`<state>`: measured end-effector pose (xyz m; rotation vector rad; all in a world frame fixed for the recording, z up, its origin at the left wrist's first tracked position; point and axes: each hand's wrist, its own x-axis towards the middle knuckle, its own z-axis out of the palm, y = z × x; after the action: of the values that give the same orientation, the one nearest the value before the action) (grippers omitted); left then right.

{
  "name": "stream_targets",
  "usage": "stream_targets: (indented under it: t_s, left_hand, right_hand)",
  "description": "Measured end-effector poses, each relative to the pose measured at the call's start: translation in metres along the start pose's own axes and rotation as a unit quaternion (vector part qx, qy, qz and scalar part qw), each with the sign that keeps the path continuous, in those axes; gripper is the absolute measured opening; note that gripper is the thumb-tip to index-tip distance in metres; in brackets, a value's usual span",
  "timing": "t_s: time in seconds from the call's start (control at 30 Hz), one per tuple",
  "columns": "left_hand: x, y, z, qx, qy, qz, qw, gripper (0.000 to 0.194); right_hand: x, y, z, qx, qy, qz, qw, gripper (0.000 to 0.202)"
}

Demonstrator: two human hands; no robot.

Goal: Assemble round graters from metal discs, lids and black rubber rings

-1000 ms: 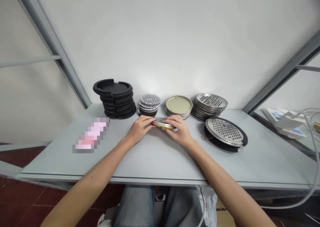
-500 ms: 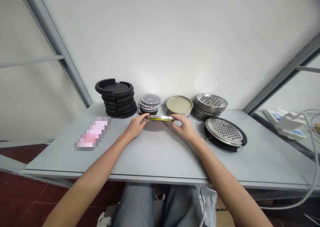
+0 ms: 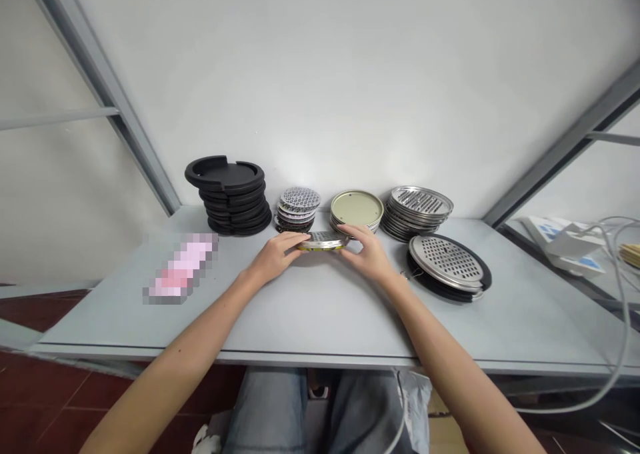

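Note:
Between my two hands is a round metal grater disc, its holed steel top tilted a little toward me and a yellow-green edge showing underneath. My left hand pinches its left rim with thumb and fingers. On the opposite rim, my right hand grips it the same way. The disc is just above the table or touching it; I cannot tell which. Behind it stand a stack of small patterned grater discs and a stack of pale green round lids.
A tall stack of black rings stands at the back left, and a stack of steel grater discs at the back right. Nearer on the right lies a holed grater with a black rim. A blurred pink item lies left on the grey table.
The disc in my hands has tipped so its holed top now shows, where before it was nearly edge-on. It sits slightly lower. The view has shifted a little.

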<state>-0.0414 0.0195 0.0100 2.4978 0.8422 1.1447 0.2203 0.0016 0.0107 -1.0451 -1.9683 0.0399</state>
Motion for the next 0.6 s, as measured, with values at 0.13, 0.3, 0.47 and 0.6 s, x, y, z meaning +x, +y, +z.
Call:
stream_targets:
  t_s: [0.13, 0.3, 0.47, 0.6]
  left_hand:
    - [0.0, -0.001, -0.002, -0.028, 0.015, -0.006, 0.999, 0.035]
    - [0.001, 0.003, -0.005, 0.001, 0.033, -0.014, 0.999, 0.037]
    - [0.0, 0.006, -0.005, 0.036, -0.02, -0.014, 0.999, 0.055]
    - [-0.002, 0.009, 0.0, 0.06, -0.095, -0.033, 0.993, 0.08]
  right_hand:
    - [-0.001, 0.009, -0.001, 0.01, -0.049, 0.032, 0.998, 0.033]
    - [-0.004, 0.013, -0.001, 0.022, -0.057, 0.021, 0.998, 0.024]
    - [-0.004, 0.015, -0.001, 0.021, -0.051, -0.024, 0.998, 0.026]
    - [-0.003, 0.015, 0.001, 0.021, -0.036, -0.047, 0.998, 0.026]
